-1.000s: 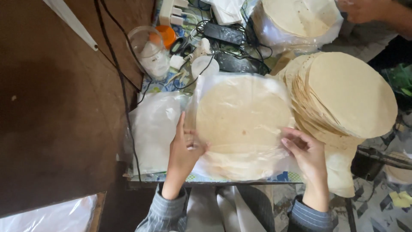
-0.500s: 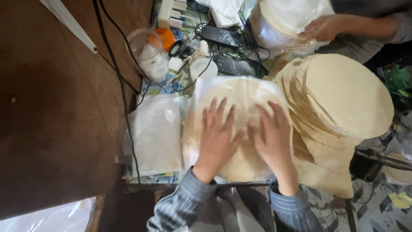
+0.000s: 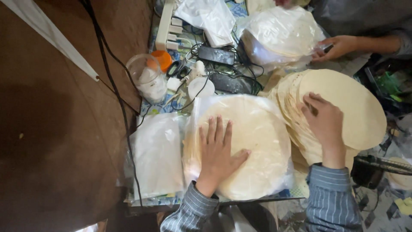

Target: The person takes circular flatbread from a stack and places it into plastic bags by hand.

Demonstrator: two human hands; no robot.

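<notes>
right hand leaves the bagged stack for the loose flatbreads

half a second ago both hands pressed the bagged flatbread stack [image 3: 246,146]; now only the left hand [image 3: 216,154] lies on it, flat, fingers spread, gripping nothing. the right hand [image 3: 324,124] has shifted to 3 o'clock and rests open, fingers curled lightly, on the fanned loose flatbreads [image 3: 343,107]. empty plastic bags [image 3: 156,154] lie at 9 o'clock. at 1 o'clock a co-worker's hand [image 3: 339,46] holds another bagged stack [image 3: 281,36].
</notes>
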